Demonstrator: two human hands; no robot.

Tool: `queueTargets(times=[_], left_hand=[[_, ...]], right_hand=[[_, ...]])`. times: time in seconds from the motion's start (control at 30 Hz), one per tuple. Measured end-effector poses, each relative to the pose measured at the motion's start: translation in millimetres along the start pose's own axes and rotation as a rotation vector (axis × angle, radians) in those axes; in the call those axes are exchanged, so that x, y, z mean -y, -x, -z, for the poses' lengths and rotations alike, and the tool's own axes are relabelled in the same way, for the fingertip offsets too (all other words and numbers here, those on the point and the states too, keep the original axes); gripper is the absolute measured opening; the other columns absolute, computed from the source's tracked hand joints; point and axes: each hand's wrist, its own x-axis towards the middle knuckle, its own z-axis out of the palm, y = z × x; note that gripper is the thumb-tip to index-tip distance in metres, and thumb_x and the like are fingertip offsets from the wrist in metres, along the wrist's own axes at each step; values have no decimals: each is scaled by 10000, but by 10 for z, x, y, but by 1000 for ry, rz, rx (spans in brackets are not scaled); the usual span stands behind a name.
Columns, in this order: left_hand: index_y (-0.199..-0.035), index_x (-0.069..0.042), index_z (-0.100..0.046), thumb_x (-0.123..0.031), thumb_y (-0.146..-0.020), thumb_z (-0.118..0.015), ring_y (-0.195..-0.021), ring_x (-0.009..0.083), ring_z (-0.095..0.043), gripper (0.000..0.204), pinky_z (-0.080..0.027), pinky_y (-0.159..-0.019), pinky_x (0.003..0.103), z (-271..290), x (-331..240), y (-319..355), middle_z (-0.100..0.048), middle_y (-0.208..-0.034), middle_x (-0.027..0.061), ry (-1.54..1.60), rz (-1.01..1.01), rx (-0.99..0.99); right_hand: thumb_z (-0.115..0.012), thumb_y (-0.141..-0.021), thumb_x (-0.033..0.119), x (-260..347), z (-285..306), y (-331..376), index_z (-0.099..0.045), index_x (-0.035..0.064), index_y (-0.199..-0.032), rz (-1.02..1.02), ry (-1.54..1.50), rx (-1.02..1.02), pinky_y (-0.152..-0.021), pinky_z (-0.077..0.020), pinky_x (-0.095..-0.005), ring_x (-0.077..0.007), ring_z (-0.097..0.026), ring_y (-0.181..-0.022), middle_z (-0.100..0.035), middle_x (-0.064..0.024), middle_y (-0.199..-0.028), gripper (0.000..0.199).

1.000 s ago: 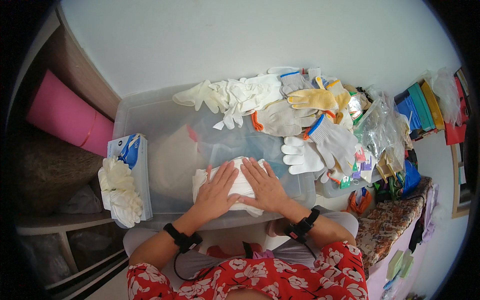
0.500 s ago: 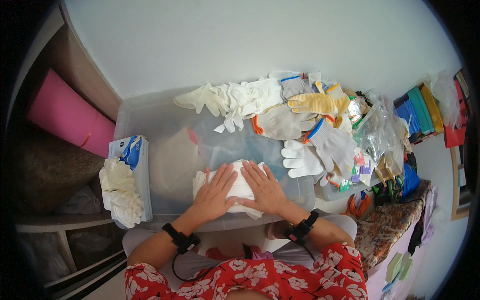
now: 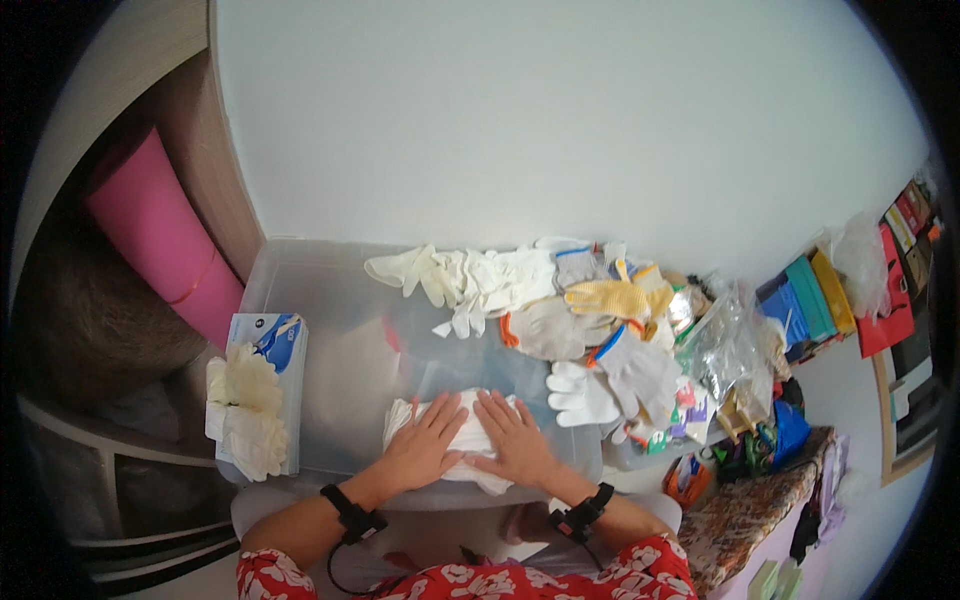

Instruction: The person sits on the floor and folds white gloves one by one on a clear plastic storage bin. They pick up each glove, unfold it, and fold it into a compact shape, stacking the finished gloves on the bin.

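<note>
At the far left a pink roll (image 3: 165,235) is leaning beside a box (image 3: 291,400) in white and blue, on which pale gloves (image 3: 248,410) are lying in a loose heap. The box is resting on the left end of a translucent plastic tub (image 3: 312,265), which is serving as the work surface. Near the tub's front edge, right of its middle, a folded white bundle (image 3: 470,437) is lying flat. The left hand (image 3: 425,440) is resting palm down on its left part, fingers extended and spread; the right hand (image 3: 515,445) is lying the same way on its right part. Neither is gripping anything.

The bundle is looking soft, light and limp, probably fabric, so its layers would likely be slipping or unfolding if pinched by one corner; both sides, with fingers under the folds, seem the safer hold. Beyond it, thin white gloves (image 3: 500,280) are lying piled, with knit gloves (image 3: 560,330) and a yellow glove (image 3: 608,298) overlapping to their right. Farther right, clear plastic bags (image 3: 735,330) are bunching up.
</note>
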Motion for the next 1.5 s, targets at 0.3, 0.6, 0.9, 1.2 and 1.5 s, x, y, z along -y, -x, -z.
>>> queueTargets(times=[0.3, 0.6, 0.9, 1.2, 1.5], left_hand=[[-1167, -35, -630, -231, -910, -646, -1257, 298, -498, 323, -343, -1116, 506, 105, 48, -108, -603, -1233, 145, 147, -115, -269], [-829, -60, -642, -140, -838, -682, -793, 278, -646, 90, -527, -753, 401, 337, 193, -78, -646, -818, 83, 155, -164, -479], [-742, -70, -594, -103, -800, -658, -738, 280, -630, 93, -516, -701, 413, 583, 361, -61, -603, -736, 85, 133, -137, -574], [-745, -68, -601, -105, -797, -667, -734, 285, -629, 92, -520, -703, 410, 619, 416, -45, -605, -742, 85, 139, -121, -526], [-706, -67, -562, -86, -768, -633, -710, 292, -626, 96, -522, -692, 415, 587, 443, -61, -597, -722, 98, 112, -127, -511]], right_hand=[[-683, -892, 273, -152, 196, -237, -615, 70, -1261, -54, -176, -185, -1127, -278, -563, -318, -435, -1367, -573, -101, -1355, 427], [-714, -860, 135, -213, 429, -581, -702, 54, -1070, -124, -344, -325, -962, -482, -418, -324, -606, -1154, -704, -129, -1091, 226], [-716, -857, 126, -338, 708, -1061, -725, 45, -1028, -164, -303, -305, -863, -527, -379, -315, -671, -974, -714, -152, -1025, 189], [-724, -872, 187, -546, 670, -1502, -742, 27, -985, -329, -325, -289, -761, -541, -337, -230, -703, -816, -737, -133, -904, 197], [-730, -859, 259, -840, 344, -1674, -724, 25, -928, -410, -267, -273, -635, -539, -343, -217, -686, -678, -710, -118, -782, 244]])
